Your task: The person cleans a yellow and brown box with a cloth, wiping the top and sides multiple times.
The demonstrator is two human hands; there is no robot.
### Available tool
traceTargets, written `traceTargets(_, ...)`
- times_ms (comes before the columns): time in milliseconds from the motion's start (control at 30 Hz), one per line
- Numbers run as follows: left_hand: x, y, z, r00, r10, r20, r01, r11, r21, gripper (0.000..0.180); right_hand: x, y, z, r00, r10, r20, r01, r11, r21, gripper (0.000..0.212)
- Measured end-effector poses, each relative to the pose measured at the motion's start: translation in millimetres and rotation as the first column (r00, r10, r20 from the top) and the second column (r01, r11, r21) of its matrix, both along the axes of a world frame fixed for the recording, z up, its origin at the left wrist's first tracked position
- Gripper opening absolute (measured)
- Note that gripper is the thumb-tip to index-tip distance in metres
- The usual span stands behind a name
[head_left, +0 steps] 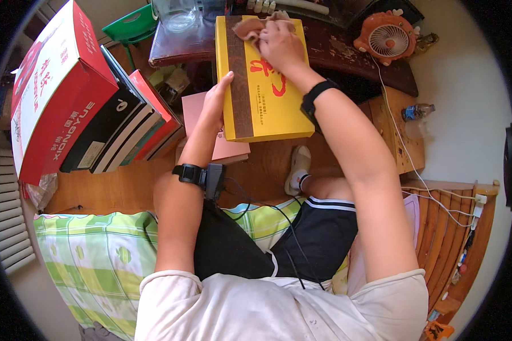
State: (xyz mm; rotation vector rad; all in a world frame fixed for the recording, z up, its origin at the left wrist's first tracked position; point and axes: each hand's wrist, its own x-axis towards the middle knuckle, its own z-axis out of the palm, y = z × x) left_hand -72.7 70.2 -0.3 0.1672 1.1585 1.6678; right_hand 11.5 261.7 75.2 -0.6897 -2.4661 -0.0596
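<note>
A yellow box (287, 116) with a brown stripe and red lettering is held up in front of me, tilted, its upper end near the dark table. My left hand (216, 102) grips the box's left edge, with the thumb on the front face and the other fingers hidden behind it. At the upper end, my right hand (279, 45) presses a brownish-pink cloth (250, 28) against the face of the box. The fingers are curled over the cloth.
Large boxes, one red and white (62, 85), stand on the left. A pink box (233, 149) sits below the yellow one. The dark table (341, 57) carries a glass jar (179, 14) and an orange fan (387, 40). A bottle (418, 111) stands right; cables cross my lap.
</note>
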Motion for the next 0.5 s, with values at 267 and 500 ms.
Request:
traceTargets(267, -2, -4, -3, 1.0, 0.005, 0.027, -0.005, 1.0, 0.004, 0.056, -27, -50, -1, 0.955, 0.291, 0.045, -0.295, 0.948, 0.117, 0.02)
traceTargets(500, 4, -1, 9, 1.0, 0.012, -0.023, -0.013, 1.0, -0.023, 0.06, 17, 22, 4, 0.985, 0.171, 0.035, -0.174, 0.965, 0.198, 0.021)
